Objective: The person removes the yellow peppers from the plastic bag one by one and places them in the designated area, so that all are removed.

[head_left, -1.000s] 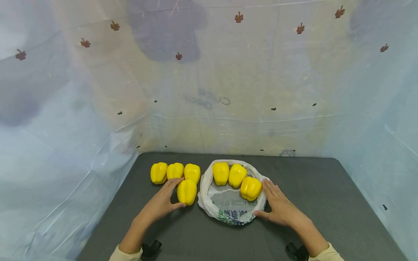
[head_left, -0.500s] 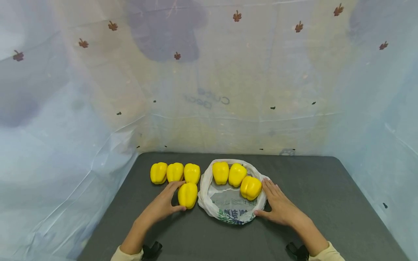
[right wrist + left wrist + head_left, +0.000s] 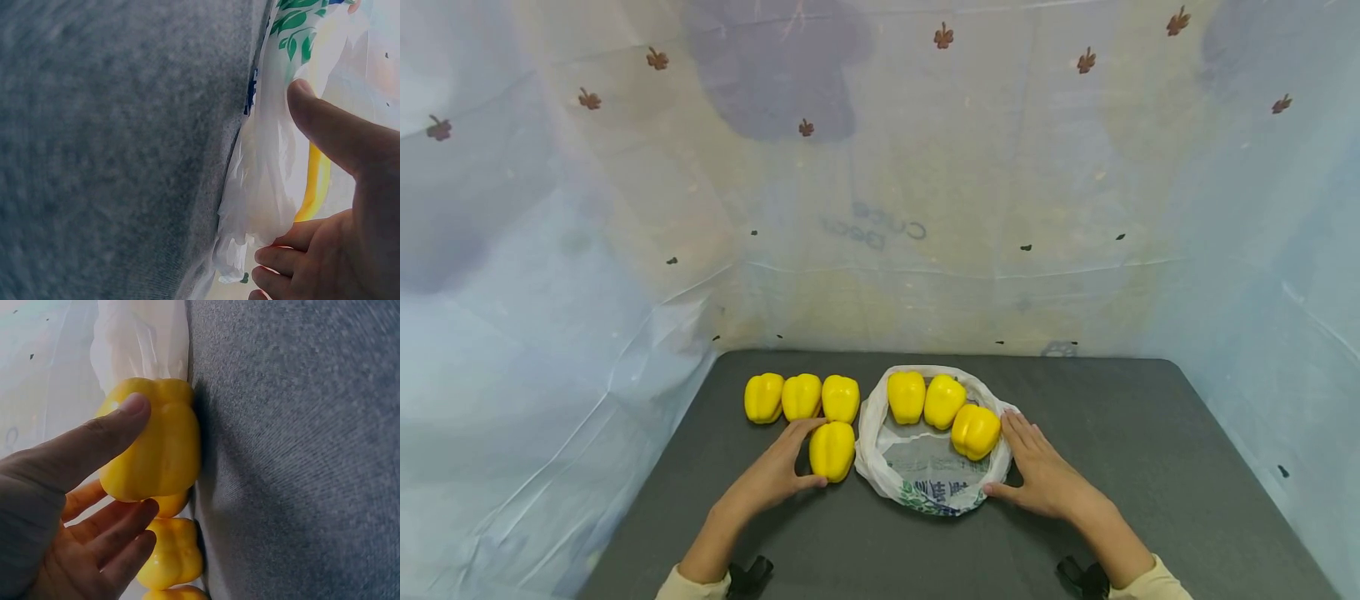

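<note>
In the head view my left hand (image 3: 772,468) has its thumb and fingers round the sides of a yellow bell pepper (image 3: 832,452), just left of the white plastic bag (image 3: 871,458). The left wrist view shows the thumb lying on this bell pepper (image 3: 156,444). My right hand (image 3: 1045,475) rests against the bag's right side, fingers fairly straight, thumb at the front rim. The bag's mouth is spread wide, and yellow bell peppers (image 3: 945,402) lie inside at the back and right. In the right wrist view, thumb and forefinger touch the bag (image 3: 265,175).
Behind the left hand, a row of yellow bell peppers (image 3: 802,397) stands on the dark grey table (image 3: 1097,408), left of the bag. Pale plastic sheeting (image 3: 880,300) hangs behind the table and along both sides.
My left hand and its bell pepper have shifted slightly toward me and to the right, mostly in the first half second. The right hand and the bag have stayed in place.
</note>
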Motion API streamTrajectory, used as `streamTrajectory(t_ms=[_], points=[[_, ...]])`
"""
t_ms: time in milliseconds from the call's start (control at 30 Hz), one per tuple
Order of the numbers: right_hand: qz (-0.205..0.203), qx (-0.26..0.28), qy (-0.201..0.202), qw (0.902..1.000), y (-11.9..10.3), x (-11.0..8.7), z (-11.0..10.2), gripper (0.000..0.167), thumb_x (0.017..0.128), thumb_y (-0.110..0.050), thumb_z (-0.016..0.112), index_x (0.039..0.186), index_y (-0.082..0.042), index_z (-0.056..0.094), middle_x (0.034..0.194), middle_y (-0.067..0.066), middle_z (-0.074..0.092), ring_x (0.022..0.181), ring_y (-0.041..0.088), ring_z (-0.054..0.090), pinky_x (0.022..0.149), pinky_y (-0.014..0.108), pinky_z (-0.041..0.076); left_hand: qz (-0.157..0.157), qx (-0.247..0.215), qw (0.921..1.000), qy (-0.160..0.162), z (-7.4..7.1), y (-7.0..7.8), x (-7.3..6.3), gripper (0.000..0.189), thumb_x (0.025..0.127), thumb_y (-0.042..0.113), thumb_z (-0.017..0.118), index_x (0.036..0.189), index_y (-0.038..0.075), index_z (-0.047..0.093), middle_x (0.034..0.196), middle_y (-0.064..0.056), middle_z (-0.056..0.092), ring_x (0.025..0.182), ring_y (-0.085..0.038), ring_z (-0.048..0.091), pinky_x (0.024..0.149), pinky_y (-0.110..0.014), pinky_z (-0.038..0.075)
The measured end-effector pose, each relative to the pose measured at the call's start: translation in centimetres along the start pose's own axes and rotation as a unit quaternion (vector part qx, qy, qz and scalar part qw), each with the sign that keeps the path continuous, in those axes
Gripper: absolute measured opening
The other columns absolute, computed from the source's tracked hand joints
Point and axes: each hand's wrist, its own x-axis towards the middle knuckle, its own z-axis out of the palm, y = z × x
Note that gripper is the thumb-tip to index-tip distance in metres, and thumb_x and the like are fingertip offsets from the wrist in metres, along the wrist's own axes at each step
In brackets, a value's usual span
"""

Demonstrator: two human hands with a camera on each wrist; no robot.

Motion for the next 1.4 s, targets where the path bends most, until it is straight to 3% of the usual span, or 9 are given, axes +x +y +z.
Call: streamTrajectory(t_ms=[267,700,1033,1400], points=[[0.003,0.006,-0.002,1.0,-0.1,-0.1,-0.1,0.122,0.089,-0.063,0.081,0.167,0.009,0.021,0.175,0.027,0.018,0.162,0.047,0.017,0.129,0.066,0.017,-0.012,0.0,0.9999,-0.012,-0.1,-0.1,0.0,0.097,0.085,0.024,0.095,0.164,0.012,0.04,0.162,-0.01,0.044,0.15,-0.032,0.045,0.118,-0.056,0.044],[0.002,0.004,-0.002,1.0,-0.2,0.0,-0.1,0.12,0.09,-0.061,0.081,0.166,0.01,0.021,0.175,0.028,0.018,0.162,0.048,0.018,0.13,0.065,0.017,-0.006,0.022,0.9998,0.0,-0.2,0.3,-0.1,0.103,0.084,0.029,0.096,0.167,0.012,0.037,0.164,-0.012,0.044,0.15,-0.036,0.046,0.116,-0.06,0.046],[-0.002,0.007,0.003,1.0,-0.2,-0.1,-0.1,0.12,0.089,-0.061,0.082,0.166,0.01,0.023,0.175,0.028,0.019,0.162,0.048,0.018,0.129,0.067,0.018,0.016,0.047,0.9986,0.017,-0.6,3.1,0.7,0.087,0.091,0.033,0.089,0.163,0.014,0.044,0.163,-0.011,0.047,0.149,-0.033,0.046,0.119,-0.057,0.044],[-0.002,0.0,0.006,1.0,-0.2,0.0,-0.1,0.12,0.09,-0.061,0.082,0.166,0.01,0.023,0.174,0.029,0.019,0.161,0.048,0.019,0.129,0.066,0.018,0.061,0.052,0.9967,0.012,0.5,5.9,2.4,0.088,0.094,0.042,0.085,0.166,0.018,0.04,0.164,-0.006,0.046,0.149,-0.028,0.047,0.119,-0.053,0.046]])
